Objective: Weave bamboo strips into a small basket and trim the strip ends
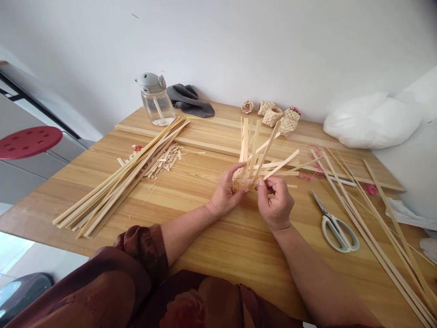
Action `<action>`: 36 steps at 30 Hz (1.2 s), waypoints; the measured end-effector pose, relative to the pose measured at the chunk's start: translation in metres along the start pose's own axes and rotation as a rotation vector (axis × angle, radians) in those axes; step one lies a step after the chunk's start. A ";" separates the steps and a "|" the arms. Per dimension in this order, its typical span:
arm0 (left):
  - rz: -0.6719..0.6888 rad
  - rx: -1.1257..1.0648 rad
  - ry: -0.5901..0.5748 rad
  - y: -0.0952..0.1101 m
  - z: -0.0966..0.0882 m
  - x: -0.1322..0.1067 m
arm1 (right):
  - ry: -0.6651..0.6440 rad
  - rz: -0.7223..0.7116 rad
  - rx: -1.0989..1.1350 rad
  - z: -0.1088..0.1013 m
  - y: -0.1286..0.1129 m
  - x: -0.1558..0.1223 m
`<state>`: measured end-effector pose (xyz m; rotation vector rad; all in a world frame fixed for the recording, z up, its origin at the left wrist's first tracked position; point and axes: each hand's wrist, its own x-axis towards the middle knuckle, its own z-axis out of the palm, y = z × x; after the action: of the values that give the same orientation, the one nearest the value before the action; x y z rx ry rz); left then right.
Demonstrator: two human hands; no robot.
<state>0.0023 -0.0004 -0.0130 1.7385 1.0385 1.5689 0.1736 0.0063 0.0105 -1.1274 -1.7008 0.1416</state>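
Observation:
A half-woven bamboo piece (246,175) sits on the wooden table (191,228), its loose strips (254,146) fanning upward and to the right. My left hand (226,193) cups the woven base from the left, fingers curled around it. My right hand (275,200) is closed in a pinch on one strip at the base's right side. Both forearms reach in from the bottom edge, above dark red patterned cloth.
A long bundle of bamboo strips (119,180) and offcuts (164,161) lie at left. Scissors (336,225) and more strips (375,228) lie at right. At the back stand a water bottle (155,100), grey cloth (191,100), small woven pieces (276,114) and a white bag (372,120). A red stool (29,141) stands off the table.

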 end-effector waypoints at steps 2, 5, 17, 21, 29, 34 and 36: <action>-0.009 -0.054 0.017 -0.002 0.001 0.000 | 0.001 -0.045 -0.050 -0.001 -0.002 0.002; -0.038 -0.068 0.017 -0.005 0.000 0.000 | 0.019 -0.109 -0.107 -0.001 -0.002 0.004; -0.299 -0.447 0.049 -0.002 0.001 0.005 | 0.056 -0.223 0.025 0.001 0.000 0.006; -0.373 -0.521 0.126 -0.001 0.002 0.008 | 0.013 -0.243 0.022 0.001 -0.002 0.007; -0.382 -0.527 0.146 -0.001 0.002 0.008 | 0.035 -0.139 0.101 0.004 -0.002 0.000; -0.359 -0.518 0.142 0.000 0.003 0.008 | 0.071 -0.106 0.159 0.005 0.000 -0.002; -0.354 -0.516 0.139 0.000 0.003 0.008 | 0.075 -0.096 0.187 0.005 0.000 -0.002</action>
<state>0.0056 0.0065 -0.0091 1.0521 0.8482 1.5641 0.1698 0.0068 0.0074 -0.9007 -1.6351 0.1924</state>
